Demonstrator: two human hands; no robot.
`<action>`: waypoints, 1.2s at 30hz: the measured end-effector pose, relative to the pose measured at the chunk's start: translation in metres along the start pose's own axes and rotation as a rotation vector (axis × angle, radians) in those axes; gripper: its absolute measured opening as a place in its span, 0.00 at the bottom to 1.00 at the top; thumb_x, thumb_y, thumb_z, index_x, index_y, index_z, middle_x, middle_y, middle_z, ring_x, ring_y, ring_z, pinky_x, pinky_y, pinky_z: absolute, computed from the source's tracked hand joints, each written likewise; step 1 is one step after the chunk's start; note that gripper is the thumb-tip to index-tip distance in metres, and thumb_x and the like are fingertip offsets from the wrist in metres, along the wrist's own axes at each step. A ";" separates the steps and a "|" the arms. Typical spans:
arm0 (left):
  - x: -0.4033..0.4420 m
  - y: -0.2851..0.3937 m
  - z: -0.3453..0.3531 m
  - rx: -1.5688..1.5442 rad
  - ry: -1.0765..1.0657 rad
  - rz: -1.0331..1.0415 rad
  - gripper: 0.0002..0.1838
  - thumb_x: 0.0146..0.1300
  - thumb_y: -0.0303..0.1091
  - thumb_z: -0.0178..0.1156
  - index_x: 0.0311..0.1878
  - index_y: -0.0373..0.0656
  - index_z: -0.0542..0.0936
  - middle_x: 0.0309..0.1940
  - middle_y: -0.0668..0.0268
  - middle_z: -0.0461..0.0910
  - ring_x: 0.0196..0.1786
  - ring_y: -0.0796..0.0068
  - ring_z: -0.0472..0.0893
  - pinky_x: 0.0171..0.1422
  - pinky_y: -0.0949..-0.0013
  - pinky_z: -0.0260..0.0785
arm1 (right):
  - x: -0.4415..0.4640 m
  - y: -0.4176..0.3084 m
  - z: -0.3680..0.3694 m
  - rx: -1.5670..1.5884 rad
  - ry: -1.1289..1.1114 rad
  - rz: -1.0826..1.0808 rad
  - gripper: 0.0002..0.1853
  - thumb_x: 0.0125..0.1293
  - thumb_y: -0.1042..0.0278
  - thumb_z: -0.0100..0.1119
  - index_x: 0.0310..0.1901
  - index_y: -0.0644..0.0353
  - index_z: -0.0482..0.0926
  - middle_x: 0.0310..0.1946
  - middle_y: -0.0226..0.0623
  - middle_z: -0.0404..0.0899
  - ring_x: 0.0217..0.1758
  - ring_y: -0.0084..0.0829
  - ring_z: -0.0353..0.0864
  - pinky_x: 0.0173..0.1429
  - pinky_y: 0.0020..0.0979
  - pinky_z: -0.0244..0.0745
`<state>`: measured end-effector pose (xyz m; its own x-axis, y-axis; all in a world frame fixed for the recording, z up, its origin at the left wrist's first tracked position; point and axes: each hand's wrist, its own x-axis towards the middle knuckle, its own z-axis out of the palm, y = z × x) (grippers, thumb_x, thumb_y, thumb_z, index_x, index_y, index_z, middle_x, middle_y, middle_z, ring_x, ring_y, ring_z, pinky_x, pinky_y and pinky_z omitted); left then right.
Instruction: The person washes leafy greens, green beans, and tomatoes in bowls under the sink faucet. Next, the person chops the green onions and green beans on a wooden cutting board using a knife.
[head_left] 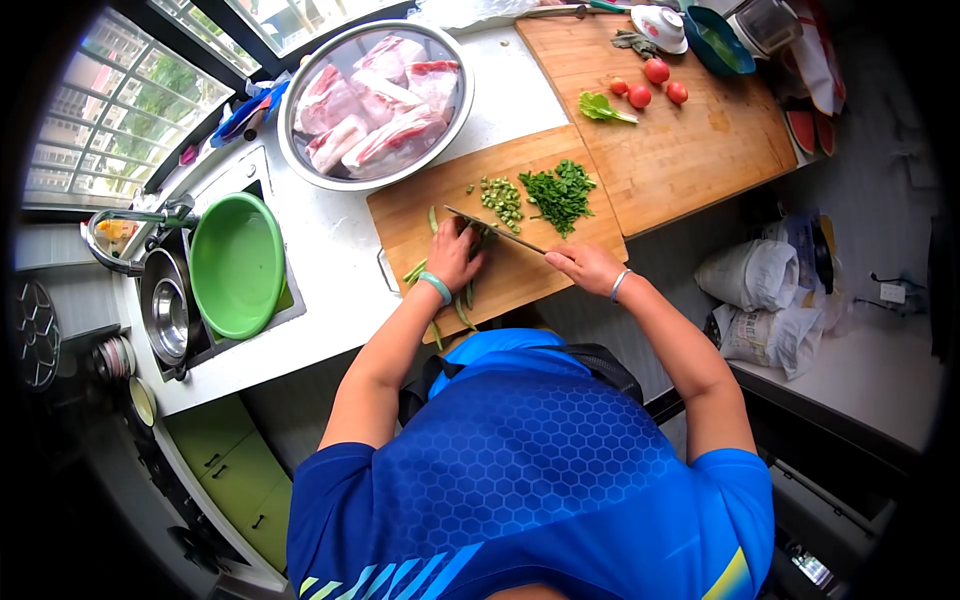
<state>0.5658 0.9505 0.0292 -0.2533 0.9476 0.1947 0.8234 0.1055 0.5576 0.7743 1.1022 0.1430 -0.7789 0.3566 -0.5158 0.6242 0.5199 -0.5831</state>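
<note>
My right hand (pixel 588 268) is closed around the handle of a kitchen knife (pixel 510 236), whose blade points left over the wooden cutting board (pixel 545 275). Beside the blade, my left hand (pixel 452 255) presses down with curled fingers on long green beans (pixel 463 313), whose ends stick out around it. What lies under the fingers is partly hidden. Just beyond the blade sits a small pile of chopped green beans (pixel 500 203). To its right is a heap of chopped leafy greens (pixel 560 197).
Behind the board stands a steel basin (pixel 468 100) with large pieces of raw meat (pixel 395 105). A second wooden board (pixel 700 170) bears tomatoes (pixel 639 96) and a lettuce leaf (pixel 603 108). At left, a green basin (pixel 238 265) sits in the sink near the faucet (pixel 130 215).
</note>
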 end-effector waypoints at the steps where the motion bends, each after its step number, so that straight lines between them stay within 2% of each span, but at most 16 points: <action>1: -0.001 0.000 0.002 0.017 0.025 0.018 0.15 0.48 0.36 0.61 0.37 0.40 0.72 0.45 0.50 0.64 0.51 0.51 0.64 0.56 0.56 0.59 | -0.002 0.000 0.001 0.000 0.002 0.003 0.27 0.65 0.41 0.38 0.45 0.56 0.77 0.36 0.46 0.79 0.41 0.46 0.76 0.45 0.40 0.70; 4: -0.001 -0.003 0.005 -0.086 -0.013 -0.006 0.14 0.48 0.34 0.60 0.37 0.39 0.72 0.44 0.52 0.65 0.49 0.51 0.65 0.55 0.58 0.60 | -0.016 -0.009 0.007 0.048 0.107 -0.040 0.26 0.65 0.42 0.38 0.45 0.57 0.77 0.37 0.47 0.79 0.41 0.47 0.76 0.45 0.40 0.70; 7: 0.000 -0.003 0.006 -0.085 0.023 0.009 0.14 0.47 0.31 0.59 0.38 0.38 0.72 0.44 0.53 0.66 0.48 0.51 0.66 0.53 0.58 0.62 | -0.032 -0.026 0.017 0.157 0.103 0.076 0.25 0.66 0.43 0.39 0.45 0.57 0.77 0.37 0.47 0.79 0.41 0.47 0.76 0.45 0.40 0.70; 16: 0.000 -0.004 0.014 0.018 0.071 0.015 0.16 0.47 0.33 0.59 0.40 0.37 0.74 0.45 0.52 0.67 0.51 0.52 0.67 0.55 0.58 0.62 | -0.041 -0.035 0.037 -0.020 0.119 0.143 0.28 0.65 0.41 0.37 0.53 0.56 0.71 0.42 0.45 0.78 0.47 0.47 0.75 0.50 0.41 0.69; 20: -0.001 -0.003 0.012 0.023 0.038 -0.020 0.15 0.48 0.33 0.58 0.40 0.37 0.74 0.44 0.53 0.68 0.50 0.53 0.67 0.54 0.57 0.63 | -0.014 -0.023 0.053 0.052 0.091 0.162 0.29 0.65 0.40 0.37 0.53 0.57 0.72 0.43 0.45 0.78 0.48 0.48 0.75 0.51 0.40 0.69; 23: 0.000 -0.003 0.011 0.026 0.025 -0.020 0.13 0.50 0.33 0.58 0.38 0.37 0.74 0.42 0.54 0.68 0.48 0.54 0.68 0.51 0.58 0.63 | 0.003 -0.010 0.060 0.114 0.166 0.125 0.28 0.65 0.41 0.37 0.52 0.55 0.73 0.43 0.44 0.78 0.47 0.47 0.75 0.50 0.40 0.69; 25: -0.001 -0.002 0.009 0.017 -0.021 -0.016 0.11 0.50 0.33 0.58 0.36 0.37 0.74 0.41 0.54 0.68 0.46 0.54 0.68 0.49 0.58 0.64 | 0.006 -0.010 0.055 0.191 0.158 0.124 0.24 0.66 0.46 0.41 0.45 0.59 0.76 0.37 0.48 0.78 0.43 0.47 0.76 0.46 0.39 0.70; 28: 0.000 -0.003 0.009 -0.009 -0.007 0.004 0.11 0.51 0.32 0.58 0.35 0.37 0.74 0.40 0.54 0.68 0.46 0.54 0.69 0.49 0.59 0.64 | -0.006 -0.018 0.043 0.149 0.136 0.093 0.26 0.65 0.42 0.38 0.47 0.53 0.76 0.39 0.44 0.79 0.45 0.45 0.76 0.48 0.40 0.69; 32: 0.000 -0.001 0.013 -0.028 0.080 0.024 0.10 0.51 0.32 0.58 0.35 0.37 0.74 0.41 0.54 0.69 0.46 0.54 0.69 0.50 0.58 0.64 | -0.039 -0.032 0.034 0.077 0.159 0.070 0.26 0.65 0.42 0.37 0.46 0.55 0.75 0.37 0.45 0.78 0.43 0.47 0.76 0.47 0.42 0.69; 36: 0.000 -0.002 0.015 0.007 0.127 0.036 0.10 0.51 0.31 0.58 0.36 0.38 0.75 0.42 0.54 0.69 0.46 0.54 0.69 0.50 0.58 0.64 | -0.030 -0.027 0.047 0.061 0.109 0.155 0.27 0.65 0.42 0.36 0.48 0.55 0.74 0.38 0.46 0.78 0.43 0.49 0.75 0.47 0.42 0.69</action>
<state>0.5718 0.9544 0.0161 -0.2858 0.9050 0.3152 0.8366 0.0752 0.5426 0.7839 1.0411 0.1450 -0.6729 0.5126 -0.5333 0.7372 0.4053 -0.5406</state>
